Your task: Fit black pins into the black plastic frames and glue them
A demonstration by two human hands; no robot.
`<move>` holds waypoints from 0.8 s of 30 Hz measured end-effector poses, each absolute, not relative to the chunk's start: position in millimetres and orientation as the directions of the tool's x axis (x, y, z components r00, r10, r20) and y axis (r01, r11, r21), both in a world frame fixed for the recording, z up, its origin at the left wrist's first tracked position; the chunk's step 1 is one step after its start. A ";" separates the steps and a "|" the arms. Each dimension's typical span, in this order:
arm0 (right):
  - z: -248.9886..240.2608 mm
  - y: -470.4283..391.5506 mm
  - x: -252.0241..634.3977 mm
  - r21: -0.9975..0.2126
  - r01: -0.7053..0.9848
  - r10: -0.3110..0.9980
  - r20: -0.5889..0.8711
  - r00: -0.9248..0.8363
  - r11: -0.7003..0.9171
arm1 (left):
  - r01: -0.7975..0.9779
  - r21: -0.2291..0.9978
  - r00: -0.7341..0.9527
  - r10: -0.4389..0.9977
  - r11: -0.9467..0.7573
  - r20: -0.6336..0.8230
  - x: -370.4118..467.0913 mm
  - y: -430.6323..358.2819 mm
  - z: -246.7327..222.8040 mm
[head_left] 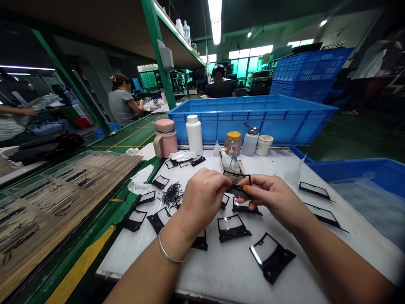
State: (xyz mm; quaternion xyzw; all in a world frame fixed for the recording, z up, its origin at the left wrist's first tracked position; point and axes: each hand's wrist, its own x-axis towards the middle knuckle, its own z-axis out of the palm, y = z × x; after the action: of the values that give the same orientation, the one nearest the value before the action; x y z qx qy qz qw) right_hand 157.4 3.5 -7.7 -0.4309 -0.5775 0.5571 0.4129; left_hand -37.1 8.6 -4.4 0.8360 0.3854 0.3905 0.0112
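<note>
Held frame (236, 189): is hanging above the counter (223, 270), between the left hand (201, 192) and the right hand (268, 196).
Long axis: is running roughly left to right, from one hand across to the other.
Right hand's grip: is pinching the frame's right end, thumb on the near face, other fingers reaching behind and below.
Left hand's fingers: are curling in at the frame's left end, drawn close together; I cannot tell whether they are gripping the frame or something thin against it.
Nearer hand: the right is overlapping more of the frame; the left is only meeting its edge.
Strips (171, 195): are lying in a tangled heap, left of the left hand.
Loose frames (234, 234): are lying scattered over the counter, some under the hands.
</note>
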 end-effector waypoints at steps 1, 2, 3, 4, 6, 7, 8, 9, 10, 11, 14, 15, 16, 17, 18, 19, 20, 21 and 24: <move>-7.2 3.1 157.1 -1.000 0.028 0.954 -0.006 -0.299 0.002 | 0.634 0.313 0.400 0.646 -0.707 0.651 -37.1 8.4 -4.4; -7.0 2.9 156.9 -1.000 0.016 0.952 -0.009 -0.307 -0.005 | 0.633 0.306 0.399 0.639 -0.711 0.657 -37.1 8.2 -4.5; -7.0 2.7 156.8 -1.000 0.001 0.950 -0.012 -0.311 -0.012 | 0.633 0.298 0.400 0.631 -0.715 0.664 -37.0 7.9 -4.7; -7.4 2.6 156.9 -1.000 -0.017 0.950 -0.015 -0.312 -0.021 | 0.631 0.289 0.402 0.622 -0.720 0.672 -36.9 7.7 -4.9; -8.6 2.6 157.5 -0.998 -0.052 0.951 -0.024 -0.309 -0.042 | 0.629 0.267 0.406 0.601 -0.730 0.689 -36.6 7.4 -5.3; -9.2 2.7 157.9 -0.997 -0.061 0.951 -0.030 -0.308 -0.052 | 0.629 0.254 0.409 0.590 -0.735 0.696 -36.4 7.3 -5.4; -9.8 2.8 158.3 -0.996 -0.064 0.951 -0.036 -0.306 -0.059 | 0.631 0.241 0.411 0.582 -0.737 0.702 -36.2 7.3 -5.6; -10.3 3.0 158.7 -0.996 -0.064 0.952 -0.040 -0.304 -0.063 | 0.633 0.230 0.413 0.573 -0.740 0.708 -36.0 7.5 -5.7; -10.6 3.3 159.1 -0.996 -0.062 0.952 -0.042 -0.302 -0.063 | 0.634 0.220 0.412 0.565 -0.741 0.715 -35.8 7.7 -5.8; -10.9 3.5 159.5 -0.996 -0.061 0.952 -0.041 -0.302 -0.062 | 0.634 0.212 0.411 0.556 -0.744 0.722 -35.6 7.9 -6.0; -11.7 4.4 160.3 -0.997 -0.067 0.951 -0.025 -0.309 -0.047 | 0.630 0.197 0.403 0.533 -0.751 0.744 -35.7 8.3 -6.4; -12.2 4.7 160.5 -0.997 -0.069 0.950 -0.018 -0.313 -0.042 | 0.629 0.195 0.402 0.529 -0.753 0.747 -35.9 8.2 -6.4; -12.7 4.9 160.7 -0.997 -0.071 0.949 -0.014 -0.316 -0.039 | 0.629 0.194 0.400 0.527 -0.753 0.750 -36.1 8.1 -6.4; -13.4 5.2 160.8 -0.997 -0.075 0.948 -0.010 -0.318 -0.036 | 0.631 0.194 0.398 0.528 -0.751 0.750 -36.3 7.9 -6.4; -14.1 5.5 160.9 -0.996 -0.080 0.947 -0.007 -0.321 -0.035 | 0.633 0.194 0.397 0.529 -0.750 0.750 -36.5 7.6 -6.3; -14.8 5.8 160.9 -0.996 -0.085 0.946 -0.005 -0.324 -0.034 | 0.635 0.193 0.398 0.530 -0.748 0.749 -36.6 7.4 -6.1; -15.5 6.0 160.9 -0.995 -0.089 0.945 -0.002 -0.327 -0.033 | 0.637 0.191 0.400 0.532 -0.747 0.747 -36.7 7.2 -6.0; -16.0 6.2 160.9 -0.995 -0.092 0.944 0.001 -0.329 -0.031 | 0.639 0.187 0.404 0.532 -0.746 0.744 -36.8 7.2 -5.9; -16.4 6.1 160.4 -0.995 -0.095 0.943 0.009 -0.332 -0.024 | 0.640 0.176 0.419 0.532 -0.748 0.735 -36.7 7.6 -5.8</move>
State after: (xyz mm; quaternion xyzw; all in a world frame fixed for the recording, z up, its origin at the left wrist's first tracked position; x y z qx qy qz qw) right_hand 160.4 6.1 -16.4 -0.3855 -0.5500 0.6029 0.4306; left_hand -36.7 7.6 -5.8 0.8398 0.3491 0.4106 -0.0657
